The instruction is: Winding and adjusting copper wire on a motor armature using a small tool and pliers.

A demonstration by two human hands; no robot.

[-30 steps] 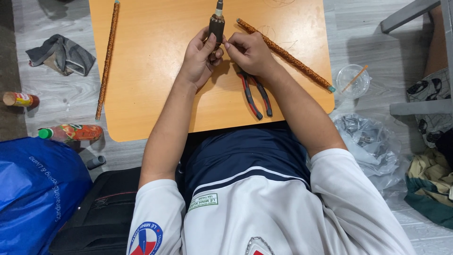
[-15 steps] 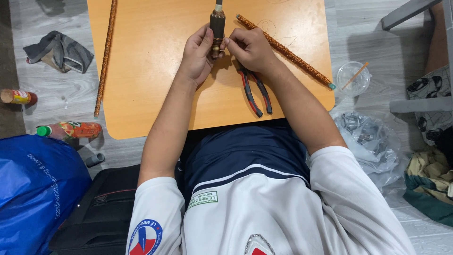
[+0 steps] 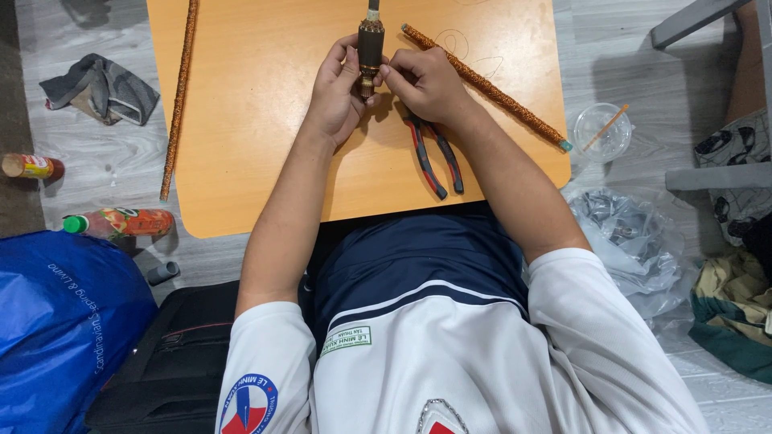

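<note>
A blue plastic bag (image 3: 60, 321) with pale lettering fills the lower left corner of the floor. Just above it lies a bottle (image 3: 121, 223) with a green cap and an orange-red label. A smaller bottle (image 3: 30, 166) with a yellow-and-red label lies at the left edge. A crumpled clear plastic bag (image 3: 631, 241) sits right of the counter (image 3: 241, 120).

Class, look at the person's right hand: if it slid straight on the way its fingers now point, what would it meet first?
The right hand points leftward at the dark cylindrical part, which its fingertips already seem to touch; just beyond is the left hand.
</note>
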